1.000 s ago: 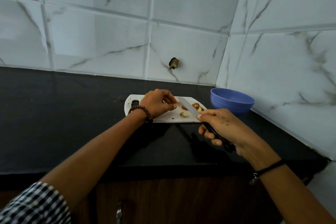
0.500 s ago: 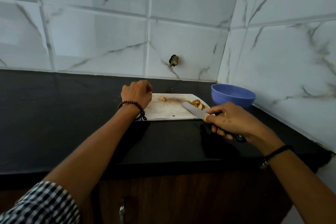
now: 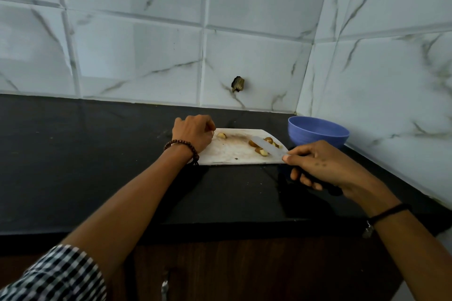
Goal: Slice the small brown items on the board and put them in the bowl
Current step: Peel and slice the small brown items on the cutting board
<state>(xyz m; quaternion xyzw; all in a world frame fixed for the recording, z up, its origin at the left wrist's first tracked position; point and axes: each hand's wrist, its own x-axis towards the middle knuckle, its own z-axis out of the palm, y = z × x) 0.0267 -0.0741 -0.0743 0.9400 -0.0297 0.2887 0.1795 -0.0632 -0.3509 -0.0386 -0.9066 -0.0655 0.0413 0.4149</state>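
Observation:
A white cutting board (image 3: 232,151) lies on the black counter. Several small brown pieces (image 3: 259,150) with pale cut faces are gathered at its right end, and one piece (image 3: 221,135) lies near its left end. My left hand (image 3: 193,133) is curled over the board's left end and grips it. My right hand (image 3: 325,166) holds a knife (image 3: 269,148) by its dark handle. The pale blade lies flat among the right-hand pieces. A blue bowl (image 3: 318,138) stands just right of the board, in the corner; its inside is hidden.
The black counter (image 3: 97,154) runs left from the board, and its front edge is close to me. Marble-patterned tiled walls meet in a corner behind the bowl. A small dark hole (image 3: 237,84) marks the back wall. Brown cabinet fronts sit below the counter.
My left hand left the pieces at the board's middle and went to its left end. The knife blade dropped among the pieces, which now sit nearer the bowl.

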